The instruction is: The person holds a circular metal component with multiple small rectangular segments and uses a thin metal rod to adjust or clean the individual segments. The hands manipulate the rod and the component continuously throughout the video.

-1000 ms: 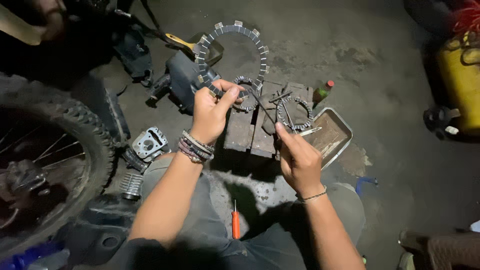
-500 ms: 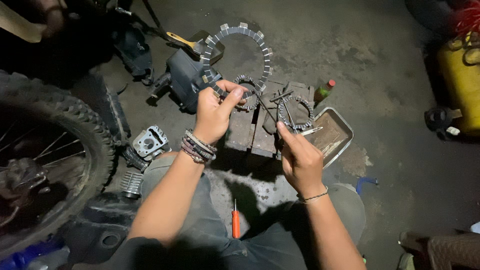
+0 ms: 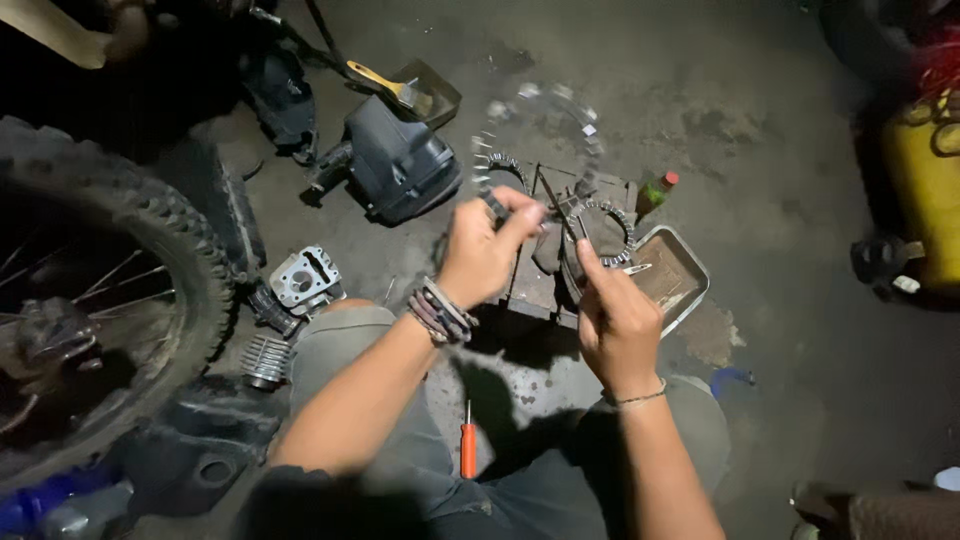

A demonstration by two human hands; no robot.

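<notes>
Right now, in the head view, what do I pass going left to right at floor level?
Tyre → cylinder head → black cover → left hand → right hand → metal tray → yellow container.

Left hand (image 3: 482,252) raised over wooden block (image 3: 545,285), fingers pinched on toothed clutch ring (image 3: 540,130), ring blurred, standing on edge. Right hand (image 3: 615,322) just right of it, forefinger up, touching second toothed ring (image 3: 608,230) at block's right end. Metal tray (image 3: 680,275) right of block, small green bottle (image 3: 655,192) beyond. Knobby tyre (image 3: 120,270) far left. Engine cylinder head (image 3: 305,280) near tyre. Black airbox (image 3: 400,160) far centre, brush (image 3: 385,85) behind. Orange screwdriver (image 3: 468,445) on floor between knees. Yellow container (image 3: 925,180) far right.
</notes>
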